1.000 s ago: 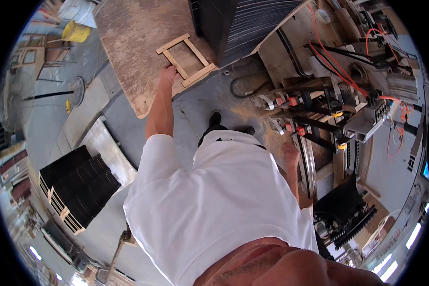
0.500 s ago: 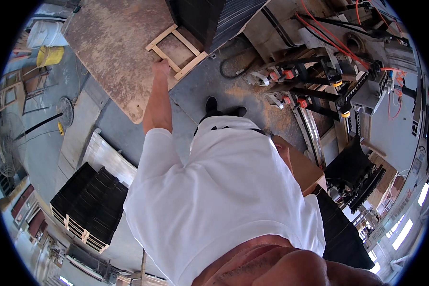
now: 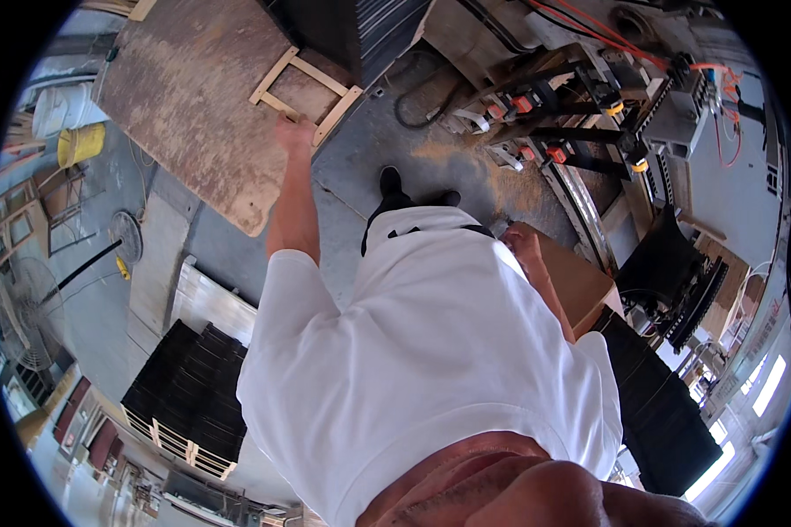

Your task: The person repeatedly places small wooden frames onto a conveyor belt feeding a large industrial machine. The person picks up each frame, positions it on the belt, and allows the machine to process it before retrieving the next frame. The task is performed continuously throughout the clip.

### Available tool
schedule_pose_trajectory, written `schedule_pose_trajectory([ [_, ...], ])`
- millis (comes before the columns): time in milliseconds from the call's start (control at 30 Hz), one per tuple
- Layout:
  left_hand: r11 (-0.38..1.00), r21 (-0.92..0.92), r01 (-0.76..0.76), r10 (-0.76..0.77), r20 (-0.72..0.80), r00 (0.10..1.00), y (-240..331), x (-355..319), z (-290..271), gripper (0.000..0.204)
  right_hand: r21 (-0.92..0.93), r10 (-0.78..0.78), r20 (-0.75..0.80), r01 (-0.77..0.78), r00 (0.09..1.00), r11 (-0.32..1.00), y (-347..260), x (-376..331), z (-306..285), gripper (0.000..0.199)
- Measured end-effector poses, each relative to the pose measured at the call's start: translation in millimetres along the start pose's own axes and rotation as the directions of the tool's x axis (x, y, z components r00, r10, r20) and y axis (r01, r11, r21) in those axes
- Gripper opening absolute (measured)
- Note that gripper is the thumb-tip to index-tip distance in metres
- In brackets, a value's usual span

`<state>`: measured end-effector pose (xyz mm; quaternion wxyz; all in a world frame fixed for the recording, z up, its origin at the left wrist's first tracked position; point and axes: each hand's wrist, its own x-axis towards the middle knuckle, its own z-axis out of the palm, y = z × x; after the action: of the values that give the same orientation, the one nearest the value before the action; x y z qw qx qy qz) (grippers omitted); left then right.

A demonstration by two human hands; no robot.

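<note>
A small rectangular frame of pale wood slats (image 3: pixel 336 117) lies flat on the worn brown tabletop (image 3: pixel 185 97), near its right edge. My left arm reaches out straight, and my left hand (image 3: pixel 295 133) is closed at the frame's near slat, with the fingertips partly hidden. Down by my right hip, my right hand (image 3: pixel 524 245) is beside the open top of a brown cardboard box (image 3: pixel 571 277). Its fingers look curled in, and what they hold, if anything, is hidden.
A dark ribbed stack (image 3: pixel 325 35) stands beyond the frame. At right is a machine with orange hoses and clamps (image 3: pixel 554 123), with sawdust (image 3: pixel 501 176) on the floor. Black slatted stacks (image 3: pixel 189 386) stand behind at left; a floor fan (image 3: pixel 31 316) is farther left.
My right hand has risen at the box and shows more fully, with its forearm now visible. My left hand stays at the wooden frame. The whole view has shifted slightly.
</note>
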<state>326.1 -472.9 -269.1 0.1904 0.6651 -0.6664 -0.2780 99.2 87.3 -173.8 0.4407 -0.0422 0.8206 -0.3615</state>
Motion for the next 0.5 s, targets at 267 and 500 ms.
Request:
schedule_pose_trajectory([
  [267, 0.62, 0.568, -0.541, 0.617, 0.073, 0.783, -39.1, -18.6, 20.4, 0.043, -0.28, -0.22, -0.217, 0.155, 0.951, 0.947, 7.5, -33.2, -41.8, 0.02],
  [500, 0.807, -0.157, -0.569, 0.556, 0.523, 0.646, 84.0, -192.8, 71.7, 0.028, -0.693, -0.728, -0.496, 0.288, 0.473, 0.661, -128.5, -206.1, -163.8, 0.025],
])
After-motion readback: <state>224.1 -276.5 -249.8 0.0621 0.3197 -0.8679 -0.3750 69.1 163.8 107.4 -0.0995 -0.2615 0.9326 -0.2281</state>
